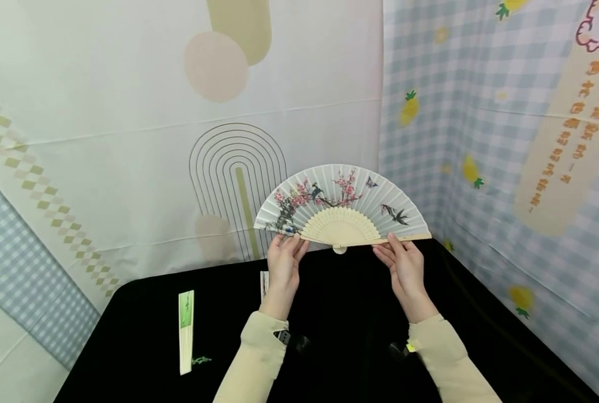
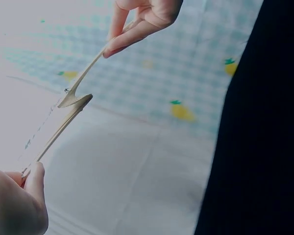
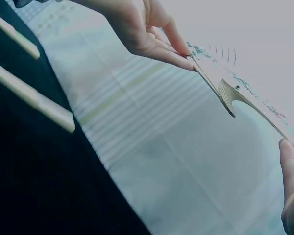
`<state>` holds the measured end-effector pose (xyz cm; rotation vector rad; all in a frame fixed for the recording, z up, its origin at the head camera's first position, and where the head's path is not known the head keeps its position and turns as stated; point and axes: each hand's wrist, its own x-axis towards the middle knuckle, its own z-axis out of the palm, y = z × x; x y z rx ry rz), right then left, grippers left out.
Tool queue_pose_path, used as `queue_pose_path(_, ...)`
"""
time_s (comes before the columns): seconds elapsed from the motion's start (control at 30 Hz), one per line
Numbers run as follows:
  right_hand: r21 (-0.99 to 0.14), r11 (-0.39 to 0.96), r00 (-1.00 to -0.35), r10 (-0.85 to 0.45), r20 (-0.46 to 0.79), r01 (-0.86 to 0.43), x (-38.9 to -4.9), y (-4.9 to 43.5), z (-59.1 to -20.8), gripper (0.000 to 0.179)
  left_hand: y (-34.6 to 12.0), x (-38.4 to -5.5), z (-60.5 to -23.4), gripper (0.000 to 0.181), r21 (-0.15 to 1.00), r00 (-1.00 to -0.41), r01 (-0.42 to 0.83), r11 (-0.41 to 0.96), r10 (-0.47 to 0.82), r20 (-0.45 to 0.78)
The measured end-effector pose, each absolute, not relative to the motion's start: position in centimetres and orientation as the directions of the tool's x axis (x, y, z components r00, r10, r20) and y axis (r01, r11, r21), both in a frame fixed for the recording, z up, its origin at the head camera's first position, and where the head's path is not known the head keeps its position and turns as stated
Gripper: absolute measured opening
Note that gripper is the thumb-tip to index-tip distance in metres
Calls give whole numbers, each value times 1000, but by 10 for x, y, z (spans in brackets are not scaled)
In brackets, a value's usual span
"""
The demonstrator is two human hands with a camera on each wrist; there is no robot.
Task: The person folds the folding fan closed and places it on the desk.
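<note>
A folding fan [image 1: 341,193] is spread into a half circle, its white leaf painted with pink blossom, birds and a butterfly. Pale slatted ribs meet at a pivot at its lower middle. My left hand [image 1: 283,266] pinches the left guard stick from below, thumb on the near side. On the other side my right hand [image 1: 405,268] pinches the right guard stick the same way. In the left wrist view the fan's ribs [image 2: 63,129] show nearly edge-on between both hands. The right wrist view also shows the fan edge [image 3: 257,105] with a hand at each end.
A closed green folding fan [image 1: 186,333] lies on the black table [image 1: 345,336] at the left, a green tassel [image 1: 201,360] beside it. Another closed fan [image 1: 264,284] lies partly behind the left wrist. Printed cloth curtains [image 1: 128,168] hang behind the table.
</note>
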<state>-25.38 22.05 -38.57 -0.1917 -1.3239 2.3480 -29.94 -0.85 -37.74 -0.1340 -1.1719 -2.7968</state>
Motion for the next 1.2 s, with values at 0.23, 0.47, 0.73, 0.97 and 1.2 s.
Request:
queue_pose_path(0.23, -803, -453, -893, 402, 205, -388, -259, 193, -366, 23, -34, -292, -358, 20, 650, -973, 226, -725, -131, 191)
queue_pose_path(0.47, -780, -427, -873, 383, 303, -458, -255, 173, -360, 28, -54, -279, -349, 12, 599, -962, 265, -756, -164, 219)
queue_pose_path(0.73, -741, -434, -847, 393, 357, -513, -243, 153, -367, 26, -64, -258, -357, 16, 544, -920, 387, -745, -279, 274)
queue_pose_path(0.97, -717, -441, -834, 396, 384, -540, -236, 142, -369, 28, -71, -245, -360, 20, 507, -895, 440, -741, -320, 310)
queue_pose_path(1.2, -734, -448, -851, 387, 355, -510, -232, 142, -372, 25, -73, -238, -365, 20, 497, -900, 429, -754, -313, 303)
